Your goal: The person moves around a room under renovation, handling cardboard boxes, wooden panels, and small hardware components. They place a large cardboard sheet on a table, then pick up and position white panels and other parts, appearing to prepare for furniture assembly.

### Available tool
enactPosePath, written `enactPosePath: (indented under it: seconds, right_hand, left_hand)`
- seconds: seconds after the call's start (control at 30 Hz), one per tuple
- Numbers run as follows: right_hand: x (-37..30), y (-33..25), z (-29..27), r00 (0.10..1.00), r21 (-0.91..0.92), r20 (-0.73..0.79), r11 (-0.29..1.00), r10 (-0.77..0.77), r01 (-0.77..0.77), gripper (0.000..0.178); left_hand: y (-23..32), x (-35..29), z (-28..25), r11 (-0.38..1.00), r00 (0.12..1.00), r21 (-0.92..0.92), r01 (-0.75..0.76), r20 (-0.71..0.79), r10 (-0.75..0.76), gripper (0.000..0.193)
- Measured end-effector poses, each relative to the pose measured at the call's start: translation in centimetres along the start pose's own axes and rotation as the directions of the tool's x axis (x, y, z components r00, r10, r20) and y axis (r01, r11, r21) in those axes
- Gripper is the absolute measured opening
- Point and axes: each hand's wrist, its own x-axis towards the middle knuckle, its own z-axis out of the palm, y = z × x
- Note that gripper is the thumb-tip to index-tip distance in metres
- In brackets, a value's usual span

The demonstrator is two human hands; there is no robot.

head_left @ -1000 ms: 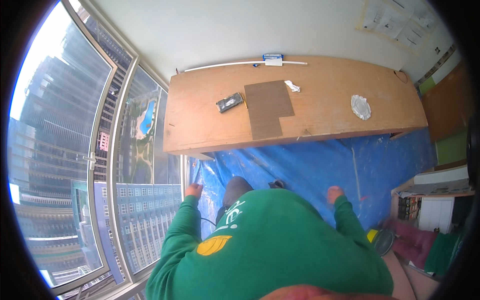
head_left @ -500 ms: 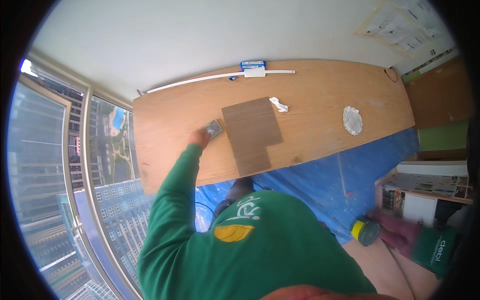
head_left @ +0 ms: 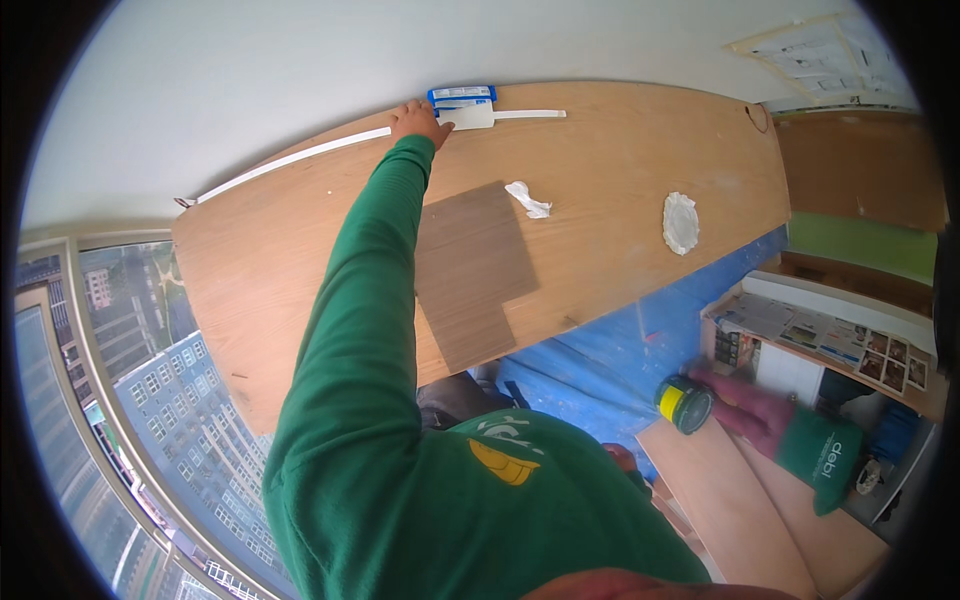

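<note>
Blue-and-white packet (head_left: 462,97) touched by left hand (head_left: 418,122) at wall

Head-worn fisheye view, looking down from above.
We look steeply down past our green-sleeved shoulder onto the long wooden plywood board (head_left: 620,190), seen fairly near.
</note>
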Motion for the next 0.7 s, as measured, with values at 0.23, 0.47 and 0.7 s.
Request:
enactPosePath:
  seconds: [0.23, 0.47, 0.7]
  right_hand:
    - [1.3, 7.9, 1.5, 0.999, -0.059, -0.030, 0.998, -0.031, 0.029, 0.036]
    - [0.3, -0.5, 0.4, 1.000, -0.082, -0.013, 0.996, -0.026, 0.024, 0.032]
    - [4.0, -2.4, -3.8, 0.992, -0.140, 0.011, 0.982, -0.124, 0.124, 0.032]
  left_hand:
    - [-0.3, 1.6, 1.0, 0.988, 0.988, 0.047, -0.147, 0.045, 0.145, 0.057]
    - [-0.2, 0.6, 2.5, 0.984, 0.987, 0.076, -0.159, 0.022, 0.158, 0.052]
    - [-0.2, -1.7, 0.5, 0.924, 0.925, 0.098, -0.370, -0.047, 0.376, 0.036]
